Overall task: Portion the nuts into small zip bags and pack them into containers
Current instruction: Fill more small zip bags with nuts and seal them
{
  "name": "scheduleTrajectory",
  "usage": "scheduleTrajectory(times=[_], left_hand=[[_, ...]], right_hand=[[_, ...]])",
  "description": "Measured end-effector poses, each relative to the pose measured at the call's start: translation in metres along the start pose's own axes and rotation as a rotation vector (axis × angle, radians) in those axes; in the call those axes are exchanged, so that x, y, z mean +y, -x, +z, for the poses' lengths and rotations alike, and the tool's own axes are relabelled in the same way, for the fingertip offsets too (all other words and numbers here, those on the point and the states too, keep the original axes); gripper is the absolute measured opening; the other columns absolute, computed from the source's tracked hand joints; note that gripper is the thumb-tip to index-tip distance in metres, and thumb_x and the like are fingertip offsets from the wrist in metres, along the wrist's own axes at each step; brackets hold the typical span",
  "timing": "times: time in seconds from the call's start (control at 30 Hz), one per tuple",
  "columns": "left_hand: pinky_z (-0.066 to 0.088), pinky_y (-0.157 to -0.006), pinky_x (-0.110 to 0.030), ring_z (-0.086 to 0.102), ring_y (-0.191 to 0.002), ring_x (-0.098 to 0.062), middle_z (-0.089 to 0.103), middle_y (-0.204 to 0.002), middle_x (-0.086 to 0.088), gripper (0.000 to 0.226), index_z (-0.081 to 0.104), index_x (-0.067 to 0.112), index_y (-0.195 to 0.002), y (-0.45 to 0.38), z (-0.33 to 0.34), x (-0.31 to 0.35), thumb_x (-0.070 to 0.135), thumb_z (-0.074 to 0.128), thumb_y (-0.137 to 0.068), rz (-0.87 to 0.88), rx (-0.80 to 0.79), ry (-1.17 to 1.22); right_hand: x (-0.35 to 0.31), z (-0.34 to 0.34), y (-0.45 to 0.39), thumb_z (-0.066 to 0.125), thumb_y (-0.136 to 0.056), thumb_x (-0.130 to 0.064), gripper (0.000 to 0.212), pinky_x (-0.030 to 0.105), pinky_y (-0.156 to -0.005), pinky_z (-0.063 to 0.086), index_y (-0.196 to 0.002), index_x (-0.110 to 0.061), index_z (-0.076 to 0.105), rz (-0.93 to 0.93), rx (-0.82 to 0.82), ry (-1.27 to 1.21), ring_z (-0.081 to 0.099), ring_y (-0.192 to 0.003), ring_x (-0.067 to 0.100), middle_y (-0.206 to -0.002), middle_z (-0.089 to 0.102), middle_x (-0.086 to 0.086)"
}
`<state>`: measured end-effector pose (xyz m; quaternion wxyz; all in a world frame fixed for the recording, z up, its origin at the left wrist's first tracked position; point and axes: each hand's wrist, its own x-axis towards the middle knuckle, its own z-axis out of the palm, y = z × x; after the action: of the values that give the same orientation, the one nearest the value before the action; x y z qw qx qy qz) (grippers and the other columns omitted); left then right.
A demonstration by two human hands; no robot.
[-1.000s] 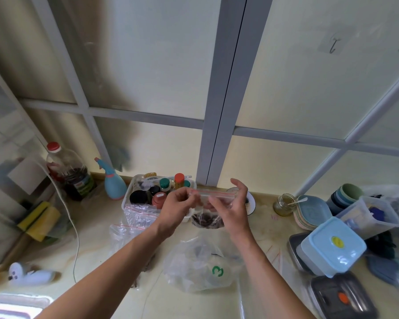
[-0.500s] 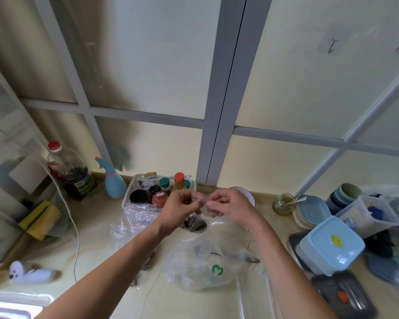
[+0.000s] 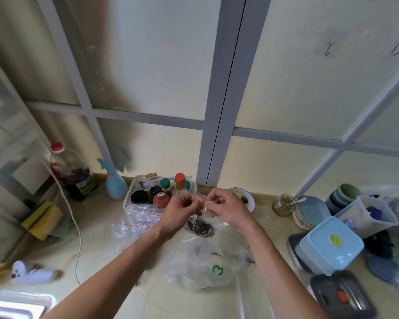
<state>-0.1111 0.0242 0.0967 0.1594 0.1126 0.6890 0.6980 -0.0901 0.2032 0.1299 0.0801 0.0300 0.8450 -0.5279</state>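
Observation:
A small clear zip bag (image 3: pixel 199 224) with dark nuts at its bottom hangs above the counter. My left hand (image 3: pixel 182 209) and my right hand (image 3: pixel 226 208) pinch its top edge close together, fingers curled. Below them lies a large crumpled plastic bag (image 3: pixel 203 263) with a green mark. Spare zip bags with red strips (image 3: pixel 136 217) lie to the left. A light blue lidded container (image 3: pixel 329 245) stands at the right on a metal tray (image 3: pixel 294 247).
A white basket of jars (image 3: pixel 161 192) stands behind the hands, with a bowl (image 3: pixel 247 199), a glass jar (image 3: pixel 282 204), stacked plates (image 3: pixel 309 211) and cups (image 3: pixel 343 195) toward the right. A spray bottle (image 3: pixel 115 183) and big bottle (image 3: pixel 72 173) stand left. A cable (image 3: pixel 77 229) crosses the counter.
My hands came together from the spread top edge of the bag to a close pinch at its middle. The bag with the nuts stays hanging below them.

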Motion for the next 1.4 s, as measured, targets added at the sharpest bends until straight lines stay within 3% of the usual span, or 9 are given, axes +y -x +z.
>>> scheduleTrajectory(times=[0.13,0.23,0.47,0.6,0.77,0.93,1.13,1.23,1.4], left_hand=[[0.054,-0.073,-0.029,0.063,-0.072,-0.015,0.068,-0.076,-0.001,0.018,0.070,0.004,-0.091,0.000,0.001,-0.002,0.017,0.061,-0.101,0.002,0.009,-0.104],[0.053,-0.072,-0.032,0.062,-0.069,-0.011,0.064,-0.072,0.004,0.017,0.067,0.010,-0.089,-0.001,0.002,-0.002,0.020,0.061,-0.101,0.005,0.031,-0.168],[0.053,-0.071,-0.031,0.064,-0.070,-0.010,0.067,-0.076,-0.004,0.018,0.067,0.018,-0.087,0.001,0.001,0.004,0.024,0.060,-0.101,0.068,0.033,-0.248],[0.053,-0.072,-0.029,0.064,-0.073,-0.014,0.068,-0.078,-0.004,0.019,0.068,0.008,-0.092,0.004,0.004,0.003,0.022,0.060,-0.101,0.067,0.041,-0.156],[0.050,-0.074,-0.028,0.062,-0.075,-0.016,0.068,-0.080,-0.010,0.023,0.065,-0.001,-0.095,0.007,0.004,0.001,0.019,0.060,-0.102,0.038,0.099,-0.009],[0.053,-0.079,-0.031,0.064,-0.080,-0.022,0.067,-0.089,-0.024,0.019,0.067,-0.001,-0.096,0.012,0.002,0.002,0.016,0.063,-0.100,0.078,0.060,-0.004],[0.054,-0.080,-0.033,0.064,-0.082,-0.023,0.067,-0.088,-0.019,0.018,0.065,0.000,-0.095,0.016,0.004,-0.002,0.017,0.062,-0.100,0.106,0.064,-0.019],[0.052,-0.076,-0.027,0.064,-0.079,-0.019,0.067,-0.083,-0.013,0.017,0.064,0.001,-0.092,0.019,0.007,-0.002,0.015,0.062,-0.101,0.094,0.091,-0.009],[0.051,-0.075,-0.028,0.062,-0.077,-0.018,0.065,-0.084,-0.023,0.020,0.061,-0.003,-0.091,0.024,0.009,-0.004,0.014,0.061,-0.100,0.078,0.139,0.024]], right_hand=[[-0.001,0.003,0.001,0.071,-0.089,-0.020,0.017,0.030,-0.067,0.057,-0.074,-0.026,0.066,-0.051,0.022,0.078,0.068,-0.061,0.013,-0.069,0.073,0.002],[-0.003,0.005,0.002,0.071,-0.091,-0.023,0.016,0.028,-0.065,0.056,-0.076,-0.027,0.065,-0.050,0.024,0.115,0.071,-0.063,0.013,-0.071,0.074,-0.002],[-0.008,0.003,0.007,0.066,-0.095,-0.024,0.017,0.035,-0.070,0.058,-0.077,-0.026,0.064,-0.091,0.050,0.200,0.072,-0.065,0.017,-0.069,0.073,-0.002],[-0.009,0.005,0.009,0.064,-0.095,-0.026,0.023,0.034,-0.068,0.055,-0.072,-0.028,0.061,-0.117,0.093,0.257,0.069,-0.065,0.018,-0.064,0.069,-0.004],[-0.008,0.006,0.012,0.063,-0.094,-0.038,0.021,0.033,-0.063,0.052,-0.079,-0.022,0.064,-0.104,0.098,0.219,0.067,-0.066,0.021,-0.068,0.071,0.002],[-0.002,0.010,0.012,0.071,-0.092,-0.031,0.014,0.025,-0.063,0.052,-0.080,-0.026,0.064,-0.113,0.108,0.191,0.067,-0.067,0.013,-0.071,0.070,-0.006],[0.000,0.015,0.016,0.067,-0.095,-0.029,0.015,0.020,-0.059,0.045,-0.081,-0.024,0.063,-0.154,0.123,0.260,0.054,-0.059,0.001,-0.071,0.066,-0.009],[0.002,0.013,0.018,0.066,-0.095,-0.034,0.017,0.027,-0.061,0.047,-0.081,-0.025,0.062,-0.148,0.111,0.274,0.052,-0.060,0.004,-0.073,0.066,-0.006],[0.011,0.007,0.027,0.063,-0.094,-0.025,0.012,0.034,-0.066,0.051,-0.082,-0.022,0.064,-0.110,0.118,0.294,0.053,-0.062,0.006,-0.074,0.066,-0.003]])
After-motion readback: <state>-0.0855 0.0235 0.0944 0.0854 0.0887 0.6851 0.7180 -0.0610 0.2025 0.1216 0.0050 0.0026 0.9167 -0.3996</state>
